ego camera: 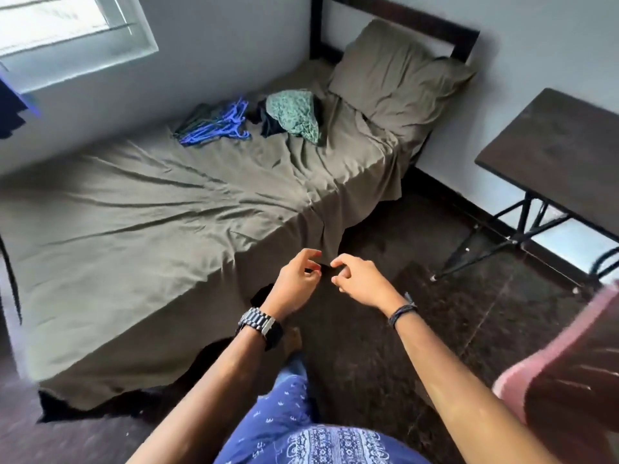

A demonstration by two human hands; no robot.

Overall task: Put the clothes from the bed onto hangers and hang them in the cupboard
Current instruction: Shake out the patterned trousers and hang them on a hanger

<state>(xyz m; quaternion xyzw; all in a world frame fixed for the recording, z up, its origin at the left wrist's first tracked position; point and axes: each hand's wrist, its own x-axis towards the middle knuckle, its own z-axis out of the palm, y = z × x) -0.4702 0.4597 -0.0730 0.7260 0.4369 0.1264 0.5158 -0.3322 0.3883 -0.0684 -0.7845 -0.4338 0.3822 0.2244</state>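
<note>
Left hand [296, 274] and right hand [356, 276] perhaps pinching something small and dark, crumpled green patterned clothes [294, 116] and blue plastic hangers [214, 123] far beyond on olive-sheeted bed [134, 229]: risk of tangled hangers.

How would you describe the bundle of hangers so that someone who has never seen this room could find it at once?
Start at the bed with its olive-grey sheet and look to the far end, near the pillow. Left of the small pile of clothes, close to the wall, lies the bundle of hangers. It is the only bright blue, thin, wiry thing on the sheet.
</note>
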